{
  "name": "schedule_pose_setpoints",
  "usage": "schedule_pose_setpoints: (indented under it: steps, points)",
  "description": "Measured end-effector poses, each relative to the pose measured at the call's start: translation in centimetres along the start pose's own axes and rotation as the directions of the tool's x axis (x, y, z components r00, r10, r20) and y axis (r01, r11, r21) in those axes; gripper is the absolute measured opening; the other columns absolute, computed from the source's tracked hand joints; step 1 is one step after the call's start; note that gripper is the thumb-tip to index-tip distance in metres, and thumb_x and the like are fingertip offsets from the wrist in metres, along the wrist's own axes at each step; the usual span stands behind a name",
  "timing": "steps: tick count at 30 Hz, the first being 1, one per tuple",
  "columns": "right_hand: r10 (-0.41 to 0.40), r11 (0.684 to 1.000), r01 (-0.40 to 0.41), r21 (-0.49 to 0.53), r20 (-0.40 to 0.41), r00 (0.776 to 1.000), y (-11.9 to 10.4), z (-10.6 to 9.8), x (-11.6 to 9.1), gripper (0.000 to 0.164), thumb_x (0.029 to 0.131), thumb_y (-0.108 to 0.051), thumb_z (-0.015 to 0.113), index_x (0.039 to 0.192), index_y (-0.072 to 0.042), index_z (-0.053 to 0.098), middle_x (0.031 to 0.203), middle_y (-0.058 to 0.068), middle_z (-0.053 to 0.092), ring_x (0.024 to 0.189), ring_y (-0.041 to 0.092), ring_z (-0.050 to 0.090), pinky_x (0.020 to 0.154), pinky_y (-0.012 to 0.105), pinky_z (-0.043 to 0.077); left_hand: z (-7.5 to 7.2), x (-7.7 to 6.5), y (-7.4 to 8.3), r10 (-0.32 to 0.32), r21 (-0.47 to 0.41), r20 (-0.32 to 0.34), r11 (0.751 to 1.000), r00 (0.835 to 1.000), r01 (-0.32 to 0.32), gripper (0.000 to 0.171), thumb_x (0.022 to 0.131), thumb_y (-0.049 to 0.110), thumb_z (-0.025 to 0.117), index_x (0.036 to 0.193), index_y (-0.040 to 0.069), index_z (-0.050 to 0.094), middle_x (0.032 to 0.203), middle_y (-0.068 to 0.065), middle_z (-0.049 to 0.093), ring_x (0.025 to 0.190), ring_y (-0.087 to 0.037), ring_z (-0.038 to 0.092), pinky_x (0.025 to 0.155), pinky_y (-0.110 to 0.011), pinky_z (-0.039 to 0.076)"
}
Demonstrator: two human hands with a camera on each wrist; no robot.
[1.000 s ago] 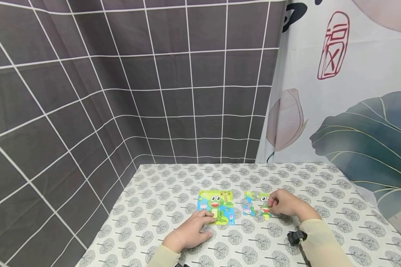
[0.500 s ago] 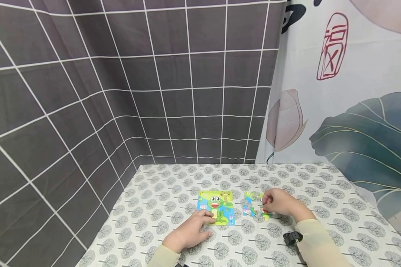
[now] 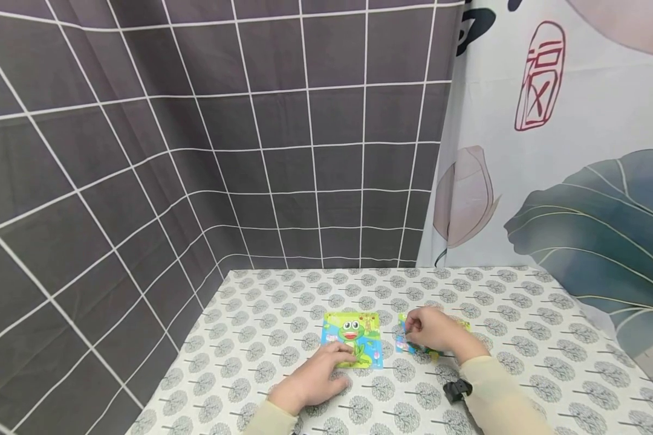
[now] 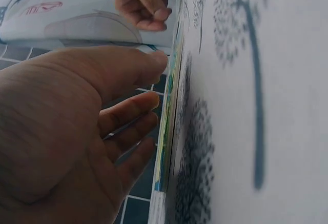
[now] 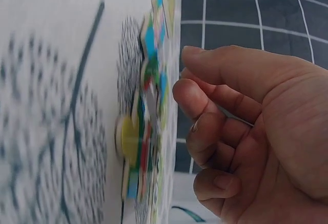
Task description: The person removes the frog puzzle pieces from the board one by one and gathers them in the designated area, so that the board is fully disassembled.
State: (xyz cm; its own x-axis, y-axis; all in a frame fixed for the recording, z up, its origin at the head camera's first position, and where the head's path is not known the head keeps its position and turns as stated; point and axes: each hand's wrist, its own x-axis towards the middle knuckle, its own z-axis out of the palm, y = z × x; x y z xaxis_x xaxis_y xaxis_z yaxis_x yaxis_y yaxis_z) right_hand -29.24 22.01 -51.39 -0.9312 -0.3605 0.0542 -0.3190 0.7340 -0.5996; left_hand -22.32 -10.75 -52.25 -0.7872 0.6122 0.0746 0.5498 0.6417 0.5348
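A square frog picture (image 3: 366, 333) lies flat on the table, edge-on in the left wrist view. My left hand (image 3: 317, 376) reaches over its lower left part with fingers extended and spread, thumb apart. To its right, several colourful jigsaw pieces (image 3: 401, 345) lie in a cluster, partly hidden by my right hand (image 3: 434, 329). That hand hovers just above them with curled fingers. From the right wrist, a gap shows between thumb and index finger, with no piece visible there. A round yellow bit of a piece (image 5: 129, 139) juts from the cluster.
A pale cloth with grey tree prints covers the table (image 3: 283, 314). Behind it and on the left hangs a dark curtain (image 3: 272, 169) with white grid lines. A white curtain with leaf and flower prints (image 3: 566, 229) borders the right. A black wrist device (image 3: 457, 391) sits at my right sleeve.
My right hand has shifted left across the jigsaw pieces, uncovering some at the right and covering those at the left. My left hand has stayed nearly in place over the frog picture.
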Motion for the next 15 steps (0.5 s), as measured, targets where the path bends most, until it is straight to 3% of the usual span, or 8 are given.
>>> schedule_pose_setpoints:
  steps: [15]
  points:
    - [-0.025,0.999,0.026,-0.026,0.024,0.999,-3.3,3.1,2.1,0.021,0.084,-0.013,0.086,0.102,-0.013,0.075,0.071,-0.006,0.058,0.062,0.011,0.052,0.061,0.030,0.048,0.4,0.1,1.0,-0.007,0.045,0.100,0.999,0.995,0.003,0.054,0.096,0.027,0.072,0.148,0.021,0.060,0.163,0.005,0.042,0.150,-0.021,0.038,0.120,-0.046,0.040]
